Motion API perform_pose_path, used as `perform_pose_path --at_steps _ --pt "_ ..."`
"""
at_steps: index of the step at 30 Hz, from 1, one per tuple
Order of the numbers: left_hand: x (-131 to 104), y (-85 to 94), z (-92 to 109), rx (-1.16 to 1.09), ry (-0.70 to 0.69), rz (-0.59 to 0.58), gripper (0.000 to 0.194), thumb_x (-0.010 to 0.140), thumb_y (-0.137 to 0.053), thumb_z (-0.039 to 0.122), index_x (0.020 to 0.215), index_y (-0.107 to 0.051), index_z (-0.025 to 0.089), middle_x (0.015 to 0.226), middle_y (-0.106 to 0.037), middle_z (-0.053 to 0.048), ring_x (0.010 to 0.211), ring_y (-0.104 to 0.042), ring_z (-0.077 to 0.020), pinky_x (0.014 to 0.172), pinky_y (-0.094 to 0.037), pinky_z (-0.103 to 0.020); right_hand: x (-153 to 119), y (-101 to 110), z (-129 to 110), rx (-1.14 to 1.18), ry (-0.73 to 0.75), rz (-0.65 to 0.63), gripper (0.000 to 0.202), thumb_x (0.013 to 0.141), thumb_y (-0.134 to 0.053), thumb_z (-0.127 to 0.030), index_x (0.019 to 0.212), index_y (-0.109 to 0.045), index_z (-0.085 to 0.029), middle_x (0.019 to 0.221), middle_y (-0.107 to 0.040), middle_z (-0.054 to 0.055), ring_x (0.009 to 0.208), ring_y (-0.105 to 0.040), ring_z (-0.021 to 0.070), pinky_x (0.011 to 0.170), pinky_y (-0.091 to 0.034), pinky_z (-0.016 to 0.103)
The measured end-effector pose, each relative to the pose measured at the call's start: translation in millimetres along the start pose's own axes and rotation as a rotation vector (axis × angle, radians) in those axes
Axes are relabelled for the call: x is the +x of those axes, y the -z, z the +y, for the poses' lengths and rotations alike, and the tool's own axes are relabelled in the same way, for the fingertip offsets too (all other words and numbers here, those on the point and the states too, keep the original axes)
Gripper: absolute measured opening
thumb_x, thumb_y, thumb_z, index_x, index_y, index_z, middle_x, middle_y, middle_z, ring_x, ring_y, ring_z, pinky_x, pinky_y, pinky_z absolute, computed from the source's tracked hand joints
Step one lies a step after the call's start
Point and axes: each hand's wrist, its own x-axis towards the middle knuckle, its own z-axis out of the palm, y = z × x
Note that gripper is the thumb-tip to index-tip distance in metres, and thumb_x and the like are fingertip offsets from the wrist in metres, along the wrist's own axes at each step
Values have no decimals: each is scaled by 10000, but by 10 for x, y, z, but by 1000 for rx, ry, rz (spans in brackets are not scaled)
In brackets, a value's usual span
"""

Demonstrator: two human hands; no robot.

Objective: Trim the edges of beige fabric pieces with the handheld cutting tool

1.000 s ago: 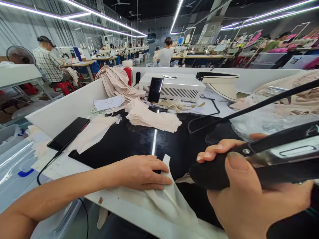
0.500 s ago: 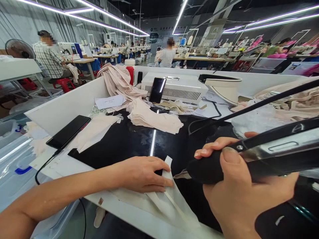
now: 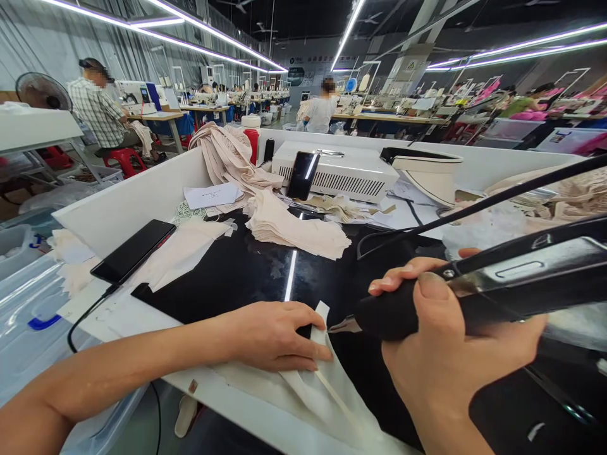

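Observation:
My left hand point(image 3: 279, 335) presses a cream fabric piece point(image 3: 346, 392) onto the black work surface near the front edge, its fingertips gripping a narrow folded strip. My right hand point(image 3: 450, 354) is wrapped round a black corded hand tool point(image 3: 393, 318) with a bright metal plate along its side. The tool's pointed metal tip point(image 3: 345, 325) meets the strip's edge, just right of my left fingertips. The kind of tool is not clear. Part of the fabric lies under my left hand, and its lower end hangs toward me.
A stack of pale pink cut pieces point(image 3: 296, 227) lies ahead. Behind it, a phone point(image 3: 303, 175) leans on a white vented box point(image 3: 341, 167). Another phone point(image 3: 133, 251) rests at left. The tool's black cable point(image 3: 474, 203) crosses the right side. A cream visor point(image 3: 427, 174) sits behind.
The tool in my right hand has shifted slightly left, and its metal tip now shows against the fabric strip. My left hand keeps its place on the fabric. The view has tilted slightly.

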Motion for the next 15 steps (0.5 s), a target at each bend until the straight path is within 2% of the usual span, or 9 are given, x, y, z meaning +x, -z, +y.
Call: perform_pose_path --at_steps 8,12,15 --pt "30 -45 -30 -12 -11 30 330 1282 -804 412 1550 -906 249 1558 -822 -189 1425 -850 -307 1202 -725 -368 42 -39 17 -68 8 -12 538 724 -1145 -457 1035 -729 -317 780 -753 -84 525 -690 200 517 -667 388" --pt "144 11 -26 -1 43 -57 369 1313 -754 495 1548 -908 255 1517 -863 -139 1430 -855 -272 1245 -691 -328 115 74 32 -95 -44 38 644 549 -1222 -458 976 -760 -319 747 -786 -57 510 -713 229 496 -685 406" --pt "286 62 -37 17 94 -94 401 1314 -768 457 1613 -863 207 1392 -901 -110 1316 -884 -241 1205 -690 -299 233 239 163 -40 -73 88 664 434 -1265 -321 915 -808 -352 745 -830 -5 465 -712 271 373 -627 389"
